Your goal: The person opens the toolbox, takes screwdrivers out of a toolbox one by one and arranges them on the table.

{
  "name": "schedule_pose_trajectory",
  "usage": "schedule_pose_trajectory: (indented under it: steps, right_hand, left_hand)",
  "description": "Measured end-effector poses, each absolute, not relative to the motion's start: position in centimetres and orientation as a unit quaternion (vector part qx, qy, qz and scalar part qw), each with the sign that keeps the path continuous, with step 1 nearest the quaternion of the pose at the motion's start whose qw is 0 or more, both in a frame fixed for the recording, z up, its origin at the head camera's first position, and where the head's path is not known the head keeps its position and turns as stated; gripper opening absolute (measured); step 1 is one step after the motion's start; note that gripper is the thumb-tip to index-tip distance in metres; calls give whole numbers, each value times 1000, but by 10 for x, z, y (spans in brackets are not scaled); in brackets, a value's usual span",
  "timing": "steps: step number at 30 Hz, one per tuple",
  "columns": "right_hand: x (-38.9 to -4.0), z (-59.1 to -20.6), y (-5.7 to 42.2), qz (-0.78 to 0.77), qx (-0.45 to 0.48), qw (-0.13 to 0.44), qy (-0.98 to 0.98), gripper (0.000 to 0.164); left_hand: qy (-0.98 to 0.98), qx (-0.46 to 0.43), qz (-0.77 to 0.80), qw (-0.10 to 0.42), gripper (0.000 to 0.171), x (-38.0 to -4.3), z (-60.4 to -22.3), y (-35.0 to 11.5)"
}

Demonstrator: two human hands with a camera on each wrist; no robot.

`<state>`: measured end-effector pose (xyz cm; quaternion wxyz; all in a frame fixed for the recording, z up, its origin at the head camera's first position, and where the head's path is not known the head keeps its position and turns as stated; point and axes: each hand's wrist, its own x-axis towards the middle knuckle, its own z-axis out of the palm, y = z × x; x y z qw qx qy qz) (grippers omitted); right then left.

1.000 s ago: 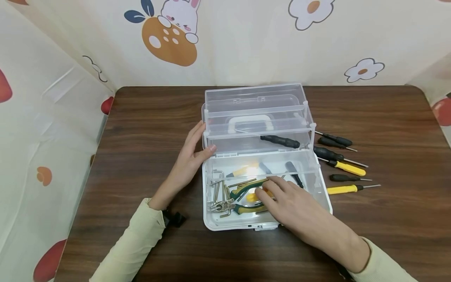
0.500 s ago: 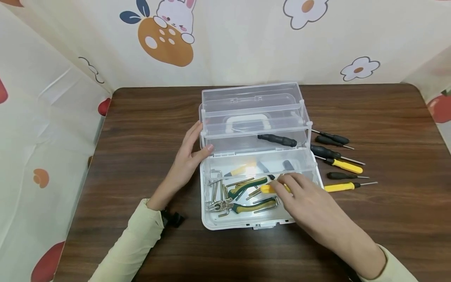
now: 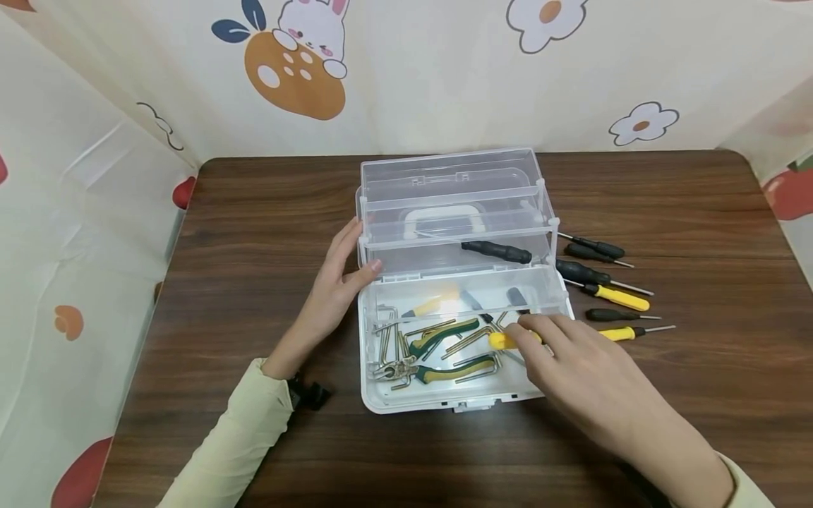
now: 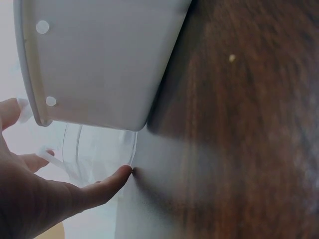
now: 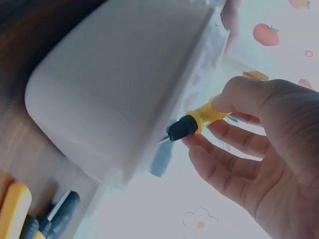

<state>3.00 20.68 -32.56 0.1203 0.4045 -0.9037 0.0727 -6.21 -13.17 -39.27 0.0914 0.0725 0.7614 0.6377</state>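
Note:
My right hand (image 3: 587, 374) pinches a yellow-handled screwdriver (image 3: 502, 341) over the right part of a white toolbox (image 3: 394, 403). In the right wrist view its black collar and part of the shaft (image 5: 163, 140) show beside the box wall. My left hand (image 3: 327, 300) rests against the left side of the raised clear trays (image 3: 400, 261), thumb at the front, other fingers extended behind. Green-and-yellow pliers (image 3: 454, 372) and several brass-coloured hex keys (image 3: 468, 342) lie in the box. Under the lower tray show another yellow handle (image 3: 438, 303) and dark-handled tools.
A black-handled screwdriver (image 3: 497, 252) lies in a clear tray. Several black and yellow screwdrivers (image 3: 622, 298) lie on the brown table (image 3: 273, 233) right of the box. A patterned curtain (image 3: 432, 77) stands behind the table.
My right hand has picked the yellow screwdriver up from among the pliers and hex keys and moved right with it. The left hand stays at the trays.

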Motion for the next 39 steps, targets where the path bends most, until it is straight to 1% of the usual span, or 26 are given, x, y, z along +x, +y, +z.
schedule_pose_trajectory:
  steps: [4,9,17,20,22,27,34,39]
  right_hand:
    - [31,-316,209,83,396,135,-905,49]
    - [32,-306,211,96,383,152,-906,46]
    - [32,-294,227,83,358,167,-915,50]
    - [29,-295,238,77,344,180,-918,50]
    - [28,-298,247,69,329,176,-925,51]
    - [28,-312,272,43,284,146,-947,57]
    - [34,-342,301,43,255,139,-956,64]
    - [45,-362,314,51,241,97,-964,72]
  left_hand:
    - [759,74,640,91,70,-62,-392,-131]
    - [762,75,636,90,70,-62,-393,-132]
    - [769,75,629,87,70,-62,-396,-134]
    - [769,75,628,86,70,-62,-395,-133]
    - [770,75,627,85,70,-62,-394,-133]
    - [769,74,630,86,69,-62,-394,-132]
    - [761,71,639,91,69,-62,-394,-132]
    - [761,71,639,92,69,-62,-394,-132]
